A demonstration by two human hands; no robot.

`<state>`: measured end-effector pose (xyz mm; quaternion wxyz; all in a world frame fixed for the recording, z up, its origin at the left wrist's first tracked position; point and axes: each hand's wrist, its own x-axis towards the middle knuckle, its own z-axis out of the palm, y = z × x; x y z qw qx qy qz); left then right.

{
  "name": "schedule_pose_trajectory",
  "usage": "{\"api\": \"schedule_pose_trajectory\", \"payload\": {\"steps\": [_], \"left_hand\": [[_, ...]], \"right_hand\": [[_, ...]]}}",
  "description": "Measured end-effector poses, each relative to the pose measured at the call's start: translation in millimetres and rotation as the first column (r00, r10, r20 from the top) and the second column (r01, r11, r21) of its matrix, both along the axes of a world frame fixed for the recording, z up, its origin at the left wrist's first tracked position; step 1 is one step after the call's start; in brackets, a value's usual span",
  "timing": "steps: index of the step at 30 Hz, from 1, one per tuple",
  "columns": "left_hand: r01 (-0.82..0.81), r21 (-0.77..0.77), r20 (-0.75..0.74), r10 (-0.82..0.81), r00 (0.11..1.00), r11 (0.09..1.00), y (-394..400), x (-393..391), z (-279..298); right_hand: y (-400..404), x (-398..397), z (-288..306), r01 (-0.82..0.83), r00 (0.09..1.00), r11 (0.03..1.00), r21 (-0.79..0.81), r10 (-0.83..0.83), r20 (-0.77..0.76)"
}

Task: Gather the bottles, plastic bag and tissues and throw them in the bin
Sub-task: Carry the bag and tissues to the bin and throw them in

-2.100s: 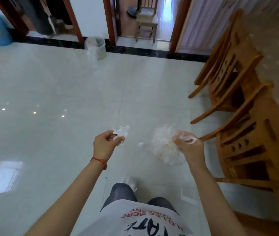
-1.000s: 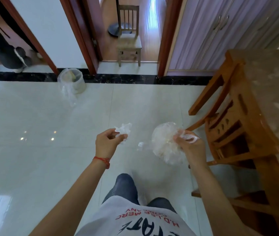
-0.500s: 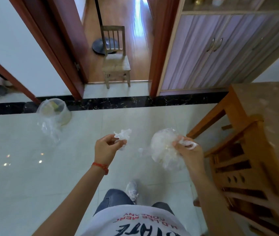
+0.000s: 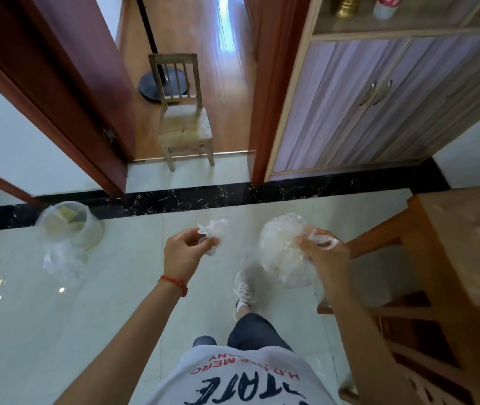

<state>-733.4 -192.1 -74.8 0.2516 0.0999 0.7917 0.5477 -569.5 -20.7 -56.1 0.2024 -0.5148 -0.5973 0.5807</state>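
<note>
The left hand (image 4: 184,252) pinches a crumpled tissue (image 4: 213,232) in its grip, fingers curled round it. The right hand (image 4: 322,252) grips the knotted neck of a bulging plastic bag (image 4: 281,249). Both are held well to the right of the lined bin (image 4: 70,226), which stands on the floor against the black marble strip.

Glossy pale tiled floor (image 4: 57,331) edged by a black marble strip (image 4: 291,191). Beyond the red-brown door frame (image 4: 265,83), a small wooden chair (image 4: 184,124) on sunlit wood flooring. To the right, a striped cabinet (image 4: 379,97) and wooden table (image 4: 472,235).
</note>
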Motion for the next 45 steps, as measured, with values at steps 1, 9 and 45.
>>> {"api": "schedule_pose_trajectory", "payload": {"steps": [1, 9, 45], "left_hand": [[-0.003, 0.007, 0.001, 0.003, 1.000, 1.000, 14, -11, 1], [0.028, 0.032, 0.005, -0.028, 1.000, 0.999, 125, -84, 8], [0.915, -0.045, 0.009, -0.915, 0.403, 0.402, 510, -186, 8]], "right_hand": [[15, -13, 0, 0.003, 1.000, 1.000, 0.002, -0.003, -0.011], [116, -85, 13, 0.024, 0.999, 1.000, 0.019, -0.023, -0.047], [262, -137, 4, 0.866, 0.496, 0.493, 0.080, -0.868, -0.026]]}}
